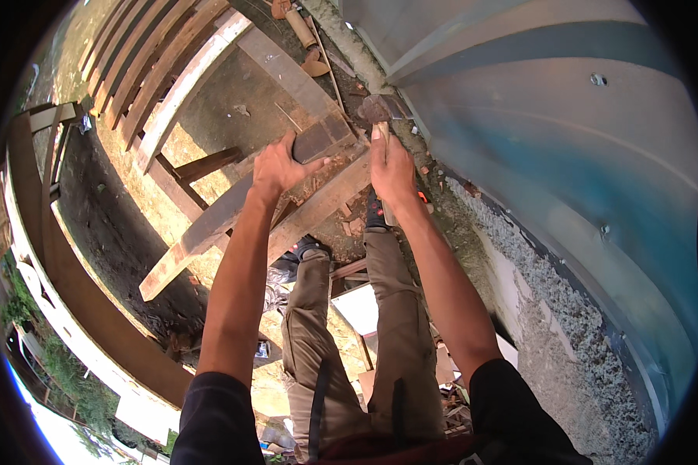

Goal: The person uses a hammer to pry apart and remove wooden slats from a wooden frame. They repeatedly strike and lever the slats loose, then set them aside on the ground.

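Observation:
My left hand (278, 167) is laid over a dark wooden beam (236, 203), its thumb stretched across the top and its other fingers bent over the far side. In my right hand (393, 167) is a hammer (377, 108) with a rusty head and a wooden handle. The fist is closed round the handle just below the head, and the head is near the joined end of the frame. A second, lighter wooden beam (326, 198) runs beside the first. Brown dust and chips lie between the two beams near their joined end.
Slatted wooden framing (171, 66) stands at the far left. A blue-grey panel (566, 116) rises along the right, above a rough concrete edge (566, 341). A curved brown board (108, 310) fills the left side. Wood scraps (354, 226) lie near my feet.

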{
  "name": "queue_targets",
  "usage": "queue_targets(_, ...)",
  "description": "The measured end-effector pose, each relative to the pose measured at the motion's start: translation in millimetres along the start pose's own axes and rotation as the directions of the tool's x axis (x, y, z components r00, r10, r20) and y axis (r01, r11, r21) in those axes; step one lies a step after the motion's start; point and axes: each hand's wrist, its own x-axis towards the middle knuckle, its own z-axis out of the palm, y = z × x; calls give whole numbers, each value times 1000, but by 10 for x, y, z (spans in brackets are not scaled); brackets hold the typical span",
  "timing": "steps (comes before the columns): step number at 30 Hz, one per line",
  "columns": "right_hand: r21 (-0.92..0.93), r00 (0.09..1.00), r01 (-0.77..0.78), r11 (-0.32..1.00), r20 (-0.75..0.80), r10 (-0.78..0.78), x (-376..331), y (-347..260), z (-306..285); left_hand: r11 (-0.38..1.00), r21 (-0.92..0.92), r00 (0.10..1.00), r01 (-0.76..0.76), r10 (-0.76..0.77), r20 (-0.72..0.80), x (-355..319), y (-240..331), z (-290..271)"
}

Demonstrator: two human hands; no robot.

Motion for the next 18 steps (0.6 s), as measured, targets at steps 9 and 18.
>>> queue_targets(9, 136, 995, -93, 986, 59, 85, 44, -321, -199, 996, 89, 1000, 13, -11, -27, -3, -12, 88)
queue_targets(18, 207, 991, -128, 970, 1, 130, 56, -350, -270, 992, 95, 980, -78, 94, -175, -17, -105, 241)
